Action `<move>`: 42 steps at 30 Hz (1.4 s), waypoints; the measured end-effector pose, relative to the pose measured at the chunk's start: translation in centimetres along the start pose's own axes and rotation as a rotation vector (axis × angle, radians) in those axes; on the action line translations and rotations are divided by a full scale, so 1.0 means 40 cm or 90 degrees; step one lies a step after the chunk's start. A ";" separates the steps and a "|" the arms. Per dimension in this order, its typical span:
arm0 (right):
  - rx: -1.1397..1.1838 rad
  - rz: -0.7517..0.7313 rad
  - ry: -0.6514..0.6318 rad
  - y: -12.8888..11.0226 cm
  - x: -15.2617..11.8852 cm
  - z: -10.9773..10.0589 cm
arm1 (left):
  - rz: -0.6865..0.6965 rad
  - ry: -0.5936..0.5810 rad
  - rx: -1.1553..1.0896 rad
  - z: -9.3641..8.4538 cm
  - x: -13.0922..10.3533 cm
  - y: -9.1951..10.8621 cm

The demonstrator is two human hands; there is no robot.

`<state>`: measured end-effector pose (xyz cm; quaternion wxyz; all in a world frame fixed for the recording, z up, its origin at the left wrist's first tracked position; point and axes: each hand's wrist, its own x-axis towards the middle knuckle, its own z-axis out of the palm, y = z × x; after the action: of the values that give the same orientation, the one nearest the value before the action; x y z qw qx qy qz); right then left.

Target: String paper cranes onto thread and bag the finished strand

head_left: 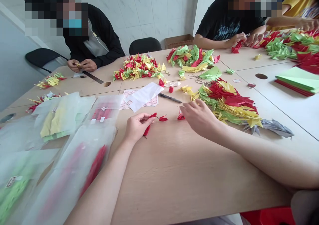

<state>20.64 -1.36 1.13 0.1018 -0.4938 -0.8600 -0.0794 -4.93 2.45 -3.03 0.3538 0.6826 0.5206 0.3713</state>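
- The left hand (138, 127) pinches red folded paper (147, 130) between thumb and fingers, maybe so it won't slide.
- A thin dark string (171, 119) runs nearly straight from the left hand toward the right hand (199, 118). It looks held out so the paper can sit in a row.
- One small red piece (163, 118) sits on the string, between the hands.
- The right hand's fingers curl by another red piece (181, 115). I cannot tell if they grip anything; the tips are hidden.
- A bright paper pile (231, 100) lies just past the right arm, perhaps for easy reaching.
- Clear bags (67, 145) lie left, seemingly out of the way.
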 end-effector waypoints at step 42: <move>0.672 0.029 0.140 -0.062 -0.001 0.067 | 0.040 -0.126 -0.145 0.059 -0.065 0.066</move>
<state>18.28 -2.01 -1.57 0.4274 -0.3830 -0.7560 0.3148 -2.15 -0.84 -2.20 0.4669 0.6872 0.4159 0.3699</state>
